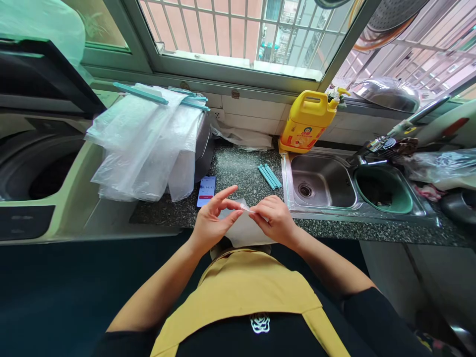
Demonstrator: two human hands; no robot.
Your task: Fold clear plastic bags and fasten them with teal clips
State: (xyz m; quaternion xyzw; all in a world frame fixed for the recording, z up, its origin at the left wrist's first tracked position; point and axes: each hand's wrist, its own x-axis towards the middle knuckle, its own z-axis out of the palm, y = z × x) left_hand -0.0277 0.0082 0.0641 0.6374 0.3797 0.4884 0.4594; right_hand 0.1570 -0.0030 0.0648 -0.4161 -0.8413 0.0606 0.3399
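Your window (230, 69), its frame grey and a barred grille outside it, stands behind the whole work area. Your speckled stone table (238, 161) runs below it. At the left stands a top-loading washing machine (78, 183), lid raised, drum exposed. At the right, a steel sink (287, 186) is set into the table; a green basin (403, 202) sits in its right-hand section.

Between the machine and the table's middle, a pile of translucent plastic bags (148, 144) with teal strips at its top drapes against a dark container (204, 146). A yellow jug (307, 121) with a pump top stands at the sink's back left corner.

The translucent plastic bag (247, 233) is in front of you at the table's near edge, its upper edge between your hands. Your left hand (219, 213) pinches it between thumb and index finger, other fingers extended; your right hand (273, 218) grips it just beside, fingers curled.

A phone (206, 191), screen lit, lies beyond your left hand. Several teal sealing strips (269, 177) lie together just left of the sink.
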